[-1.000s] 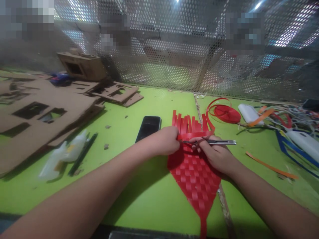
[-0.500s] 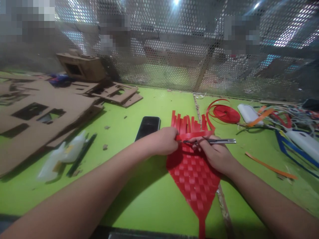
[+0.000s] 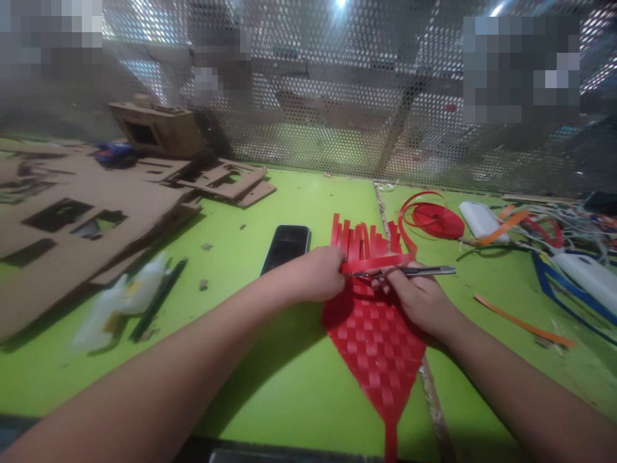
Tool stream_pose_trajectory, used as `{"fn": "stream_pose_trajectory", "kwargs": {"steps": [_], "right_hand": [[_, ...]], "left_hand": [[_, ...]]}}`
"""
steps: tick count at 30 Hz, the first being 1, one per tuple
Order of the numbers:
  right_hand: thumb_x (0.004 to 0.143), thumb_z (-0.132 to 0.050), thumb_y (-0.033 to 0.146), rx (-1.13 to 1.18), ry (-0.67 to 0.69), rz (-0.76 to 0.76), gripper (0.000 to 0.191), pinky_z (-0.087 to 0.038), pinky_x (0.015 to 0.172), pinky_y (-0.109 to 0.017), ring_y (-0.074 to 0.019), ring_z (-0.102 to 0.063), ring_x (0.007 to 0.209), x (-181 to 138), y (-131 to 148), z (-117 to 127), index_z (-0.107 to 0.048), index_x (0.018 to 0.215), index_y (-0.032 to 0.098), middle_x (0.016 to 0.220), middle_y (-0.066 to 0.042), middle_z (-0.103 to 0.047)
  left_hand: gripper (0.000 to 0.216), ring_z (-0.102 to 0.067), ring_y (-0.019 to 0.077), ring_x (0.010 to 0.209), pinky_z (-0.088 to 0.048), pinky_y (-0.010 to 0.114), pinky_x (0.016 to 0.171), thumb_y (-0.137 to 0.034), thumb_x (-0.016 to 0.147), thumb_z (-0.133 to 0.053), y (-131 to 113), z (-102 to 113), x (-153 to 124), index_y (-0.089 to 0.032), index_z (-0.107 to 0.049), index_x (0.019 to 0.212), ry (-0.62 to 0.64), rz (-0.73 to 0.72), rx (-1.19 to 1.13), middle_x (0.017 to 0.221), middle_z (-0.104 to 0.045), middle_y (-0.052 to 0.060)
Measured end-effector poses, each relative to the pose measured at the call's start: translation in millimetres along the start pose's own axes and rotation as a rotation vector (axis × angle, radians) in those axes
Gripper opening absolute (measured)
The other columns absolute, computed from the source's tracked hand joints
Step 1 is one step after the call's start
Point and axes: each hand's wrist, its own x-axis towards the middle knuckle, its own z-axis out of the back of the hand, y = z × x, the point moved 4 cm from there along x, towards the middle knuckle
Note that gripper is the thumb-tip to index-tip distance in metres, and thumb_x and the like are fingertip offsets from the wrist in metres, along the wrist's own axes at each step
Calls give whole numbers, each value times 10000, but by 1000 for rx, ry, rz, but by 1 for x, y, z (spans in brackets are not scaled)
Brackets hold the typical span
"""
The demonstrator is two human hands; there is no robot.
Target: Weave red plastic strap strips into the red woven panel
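Observation:
A red woven strip piece (image 3: 378,344) lies on the green table, its loose strip ends fanned out at the top and a single tail at the bottom. Across its upper part runs a red strip (image 3: 378,262), joined by a loop to the coil. My left hand (image 3: 325,273) is closed on the strip's left end. A slim metal craft knife (image 3: 429,271) is held in my right hand (image 3: 417,292), its tip pointing left just below the strip. The right fingers are bent around the knife and close to the strip; whether they also pinch it is unclear.
A red strip coil (image 3: 438,220) lies behind my right hand, near a tangle of white cords (image 3: 578,225). Left of my left hand is a phone (image 3: 285,247). Glue bottles (image 3: 144,283) and cut cardboard sheets (image 3: 96,193) occupy the left; a perforated metal screen (image 3: 313,96) stands behind.
The craft knife has tilted slightly, its right end rising a little. Both hands and the red weave stay in nearly the same place.

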Motion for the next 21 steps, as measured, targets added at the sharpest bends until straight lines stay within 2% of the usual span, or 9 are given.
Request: {"fn": "stream_pose_trajectory", "kwargs": {"steps": [5,9,14,17,21], "right_hand": [[964,-601,462,79,-60,-23,344,-566,826,-331,-204,-696,855,2,-3,1,-804,851,209,851,-51,-753],[991,-571,434,86,-20,5,325,-567,828,-327,-199,-705,859,2,-3,-1,-812,966,218,879,-47,-762],[1021,-534,401,-32,65,94,316,-559,863,-333,-193,-712,888,1,0,-3,-804,1028,237,957,-47,-773],[1014,-538,408,-15,51,70,324,-567,845,-332,-194,-715,867,0,0,-3,-804,964,229,930,-52,-775],[965,-602,434,85,-21,-6,347,-579,835,-324,-194,-715,836,2,-2,-1,-747,737,216,852,-49,-770]], "left_hand": [[137,-660,231,752,-460,302,583,-268,820,-567,0,0,0,-185,-635,907,-10,6,12,962,-734,112],[120,-663,228,766,-461,301,603,-262,820,-562,1,0,0,-186,-623,891,-11,-8,10,971,-731,113],[110,-660,220,767,-467,309,633,-271,824,-562,2,-1,2,-192,-610,884,-21,-32,8,963,-729,104],[102,-655,218,751,-466,311,621,-271,825,-556,2,-1,2,-193,-605,870,-19,-30,12,947,-725,99],[111,-651,217,742,-465,304,594,-271,822,-561,2,-2,2,-192,-611,882,-7,-13,-3,946,-722,95]]}}
